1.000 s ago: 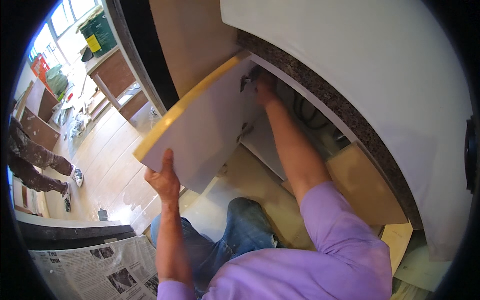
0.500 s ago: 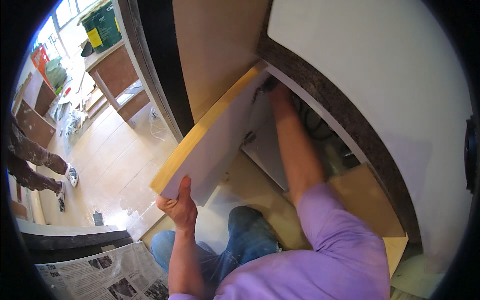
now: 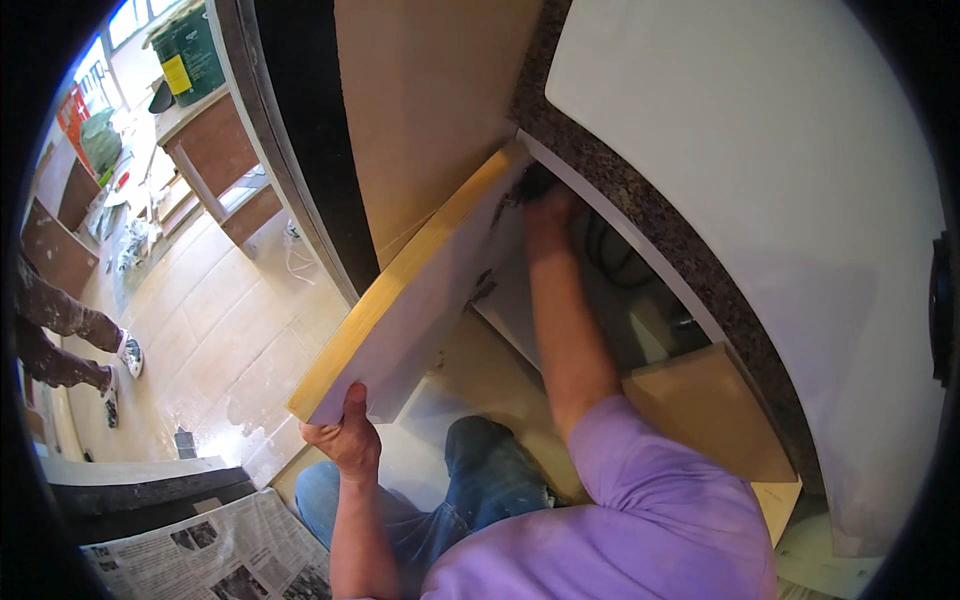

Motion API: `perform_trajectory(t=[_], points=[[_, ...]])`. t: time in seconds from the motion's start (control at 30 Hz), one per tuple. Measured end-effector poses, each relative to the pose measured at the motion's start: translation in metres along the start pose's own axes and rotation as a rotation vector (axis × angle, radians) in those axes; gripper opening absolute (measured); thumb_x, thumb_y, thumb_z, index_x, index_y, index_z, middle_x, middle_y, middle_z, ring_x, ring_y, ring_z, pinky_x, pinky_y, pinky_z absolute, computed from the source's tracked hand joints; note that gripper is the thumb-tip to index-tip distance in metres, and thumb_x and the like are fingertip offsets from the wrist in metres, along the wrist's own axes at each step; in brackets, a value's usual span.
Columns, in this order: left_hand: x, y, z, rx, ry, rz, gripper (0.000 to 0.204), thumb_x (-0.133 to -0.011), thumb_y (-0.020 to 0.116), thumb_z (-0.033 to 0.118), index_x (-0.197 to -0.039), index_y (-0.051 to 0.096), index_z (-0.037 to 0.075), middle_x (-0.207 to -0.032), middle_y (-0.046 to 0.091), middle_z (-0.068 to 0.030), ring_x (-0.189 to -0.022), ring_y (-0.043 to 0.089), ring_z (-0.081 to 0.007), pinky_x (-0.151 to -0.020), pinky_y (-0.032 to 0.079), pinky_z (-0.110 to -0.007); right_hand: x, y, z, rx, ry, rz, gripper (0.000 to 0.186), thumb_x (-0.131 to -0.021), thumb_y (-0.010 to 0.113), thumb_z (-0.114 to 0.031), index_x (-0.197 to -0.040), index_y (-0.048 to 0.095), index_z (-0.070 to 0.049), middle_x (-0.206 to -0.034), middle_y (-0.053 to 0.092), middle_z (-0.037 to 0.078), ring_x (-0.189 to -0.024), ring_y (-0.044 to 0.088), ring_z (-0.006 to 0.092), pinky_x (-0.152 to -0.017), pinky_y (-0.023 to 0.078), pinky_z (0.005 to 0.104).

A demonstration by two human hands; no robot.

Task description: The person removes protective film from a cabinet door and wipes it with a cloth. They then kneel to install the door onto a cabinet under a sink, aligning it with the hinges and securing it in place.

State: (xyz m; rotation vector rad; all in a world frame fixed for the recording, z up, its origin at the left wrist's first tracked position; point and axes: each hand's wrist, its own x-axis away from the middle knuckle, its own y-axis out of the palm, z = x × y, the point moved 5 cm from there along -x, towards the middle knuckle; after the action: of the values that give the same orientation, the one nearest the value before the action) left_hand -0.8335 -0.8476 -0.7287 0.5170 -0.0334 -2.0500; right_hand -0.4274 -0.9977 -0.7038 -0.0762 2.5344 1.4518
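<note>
A pale cabinet door (image 3: 400, 325) with a yellow edge stands open on its hinges. My left hand (image 3: 345, 438) grips its near free corner, thumb on the inner face and fingers underneath. My right arm reaches into the cabinet under the counter. In shadow beside the upper hinge (image 3: 504, 203), my right hand (image 3: 550, 207) is closed around something dark that I cannot make out; its fingers are mostly hidden. A lower hinge (image 3: 483, 286) joins the door and the cabinet side.
A speckled brown counter edge (image 3: 690, 260) curves above the cabinet, below a white top (image 3: 740, 150). A dark hose (image 3: 610, 255) lies inside. A brown board (image 3: 710, 410) leans by the opening. Newspaper (image 3: 220, 550) covers the lower left. Another person's legs (image 3: 65, 325) stand beyond the doorway.
The view has shifted slightly. Both hands stay in about the same places, the left on the door corner and the right by the upper hinge.
</note>
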Motion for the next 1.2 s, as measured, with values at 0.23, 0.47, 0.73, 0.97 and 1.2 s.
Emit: perform_trajectory(t=[0.23,0.47,0.73,0.97,1.2], points=[[0.006,0.007,0.000,0.038,-0.009,0.044,0.027,-0.089,0.082,0.014,-0.106,0.072,-0.004,-0.096,0.072,-0.0031,-0.084,0.062,-0.0108,-0.077,0.048,-0.025,-0.006,0.004,-0.005,-0.001,-0.058,0.006,0.048,-0.100,0.055,-0.040,-0.133,0.058,-0.005,-0.130,0.061,0.011,-0.120,0.058,0.0271,-0.105,0.046,0.0441],[0.011,0.017,0.000,0.002,0.003,0.024,0.023,-0.093,0.078,0.016,-0.103,0.072,-0.003,-0.097,0.071,-0.0036,-0.088,0.063,-0.0117,-0.081,0.048,-0.027,-0.005,0.001,0.008,0.154,-0.207,0.169,0.040,-0.099,0.058,-0.029,-0.130,0.060,-0.004,-0.127,0.064,0.011,-0.114,0.062,0.0275,-0.100,0.051,0.0435],[0.010,0.017,0.008,-0.023,0.019,0.018,0.025,-0.094,0.076,0.019,-0.105,0.071,-0.004,-0.099,0.072,-0.0048,-0.089,0.063,-0.0131,-0.083,0.049,-0.027,-0.023,-0.013,0.022,0.364,-0.186,0.079,0.044,-0.103,0.057,-0.029,-0.136,0.055,0.000,-0.131,0.059,0.010,-0.117,0.057,0.0243,-0.103,0.045,0.0380],[-0.011,0.007,-0.003,-0.022,-0.032,0.002,0.026,-0.096,0.075,0.019,-0.106,0.071,-0.004,-0.097,0.072,-0.0042,-0.087,0.064,-0.0112,-0.080,0.050,-0.027,-0.054,-0.023,0.039,0.347,-0.034,-0.045,0.049,-0.104,0.057,-0.032,-0.142,0.050,-0.002,-0.136,0.055,0.009,-0.121,0.053,0.0209,-0.103,0.045,0.0358],[-0.014,0.023,0.002,0.058,-0.047,0.035,0.024,-0.095,0.075,0.015,-0.108,0.071,-0.005,-0.098,0.073,-0.0051,-0.089,0.063,-0.0111,-0.082,0.049,-0.026,-0.061,-0.018,0.026,0.294,0.030,-0.069,0.048,-0.105,0.053,-0.030,-0.145,0.048,-0.004,-0.142,0.054,0.010,-0.127,0.053,0.0265,-0.108,0.042,0.0396]])
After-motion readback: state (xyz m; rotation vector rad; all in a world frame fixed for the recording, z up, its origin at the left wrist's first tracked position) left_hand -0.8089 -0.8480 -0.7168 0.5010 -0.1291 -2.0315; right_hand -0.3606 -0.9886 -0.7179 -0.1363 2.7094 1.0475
